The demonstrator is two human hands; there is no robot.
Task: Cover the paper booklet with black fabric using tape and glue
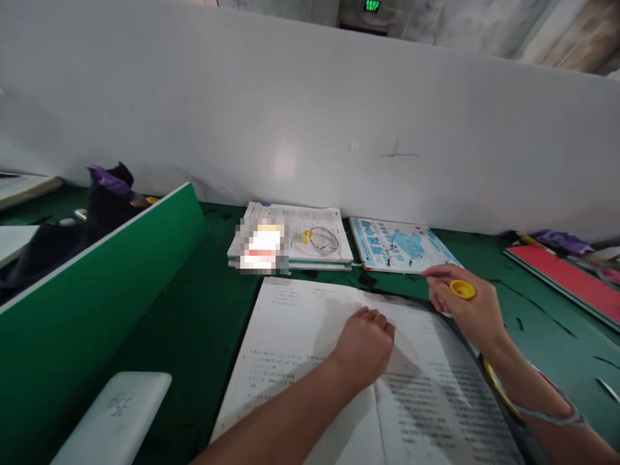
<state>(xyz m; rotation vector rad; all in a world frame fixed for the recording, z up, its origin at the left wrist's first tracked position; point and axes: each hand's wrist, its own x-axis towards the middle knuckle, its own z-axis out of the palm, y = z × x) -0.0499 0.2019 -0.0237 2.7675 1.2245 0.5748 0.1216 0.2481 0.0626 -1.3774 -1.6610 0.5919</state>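
Note:
An open book (295, 400) with printed pages lies in front of me. Across it reaches my left hand (365, 342), its fingers curled closed over the page near the middle fold; whatever is beneath them, if anything, is hidden. My right hand (467, 307) is closed above the book's upper right corner. A round yellow end (462, 289) pokes out between thumb and forefinger, and a thin dark piece shows at the fingertips; whether both belong to one tool I cannot tell. Just beyond that hand lies a blue and white booklet (402, 245).
A stack of papers (314, 223) bears a coil of wire (323, 239) and a blurred-out bright patch. At left stand a green divider (145, 239) and a white power bank (116, 420). A red folder (571, 274) lies right. Dark scraps dot the green table, before a white partition (194, 97).

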